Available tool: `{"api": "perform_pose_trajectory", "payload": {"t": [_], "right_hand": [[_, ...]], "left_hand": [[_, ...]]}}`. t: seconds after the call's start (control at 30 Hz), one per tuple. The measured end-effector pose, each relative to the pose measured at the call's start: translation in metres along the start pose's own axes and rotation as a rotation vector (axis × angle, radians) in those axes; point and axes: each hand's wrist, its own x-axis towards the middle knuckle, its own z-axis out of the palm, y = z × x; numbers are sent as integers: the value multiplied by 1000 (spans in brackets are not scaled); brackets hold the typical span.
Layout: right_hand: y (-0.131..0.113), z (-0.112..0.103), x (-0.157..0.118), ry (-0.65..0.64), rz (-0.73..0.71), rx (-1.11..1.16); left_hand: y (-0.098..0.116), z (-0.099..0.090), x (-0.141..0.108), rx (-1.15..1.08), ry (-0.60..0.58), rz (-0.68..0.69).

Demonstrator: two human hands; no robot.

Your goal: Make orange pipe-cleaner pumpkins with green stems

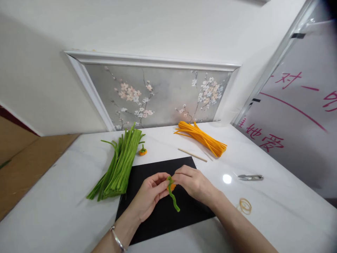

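Above a black mat, my left hand pinches a small orange fuzzy piece between thumb and fingers. A green fuzzy stem lies across the orange piece, its wavy free end hanging down over the mat. My right hand meets the left from the right side, its thumb and fingers closed at the top of the green stem. The fingertips partly hide where green and orange meet.
Green stems lie in a bundle at left, beside a small orange-and-green piece. Behind are orange stems and a thin wooden stick. Snips and rubber bands lie at right.
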Motion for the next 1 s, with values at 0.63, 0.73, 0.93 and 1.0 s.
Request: {"api": "perform_pose_trajectory", "payload": {"t": [0.63,0.73,0.93,1.0], "right_hand": [[-12,7,4,-77,-67,-249],[-15,12,5,-45,102,-138],[-28,16,11,12,503,54],[-32,19,14,23,585,34]], "left_hand": [[-3,6,-1,-9,41,90],[-5,9,-2,198,104,244],[-9,9,-3,546,151,495],[-11,9,-3,550,165,522]]}}
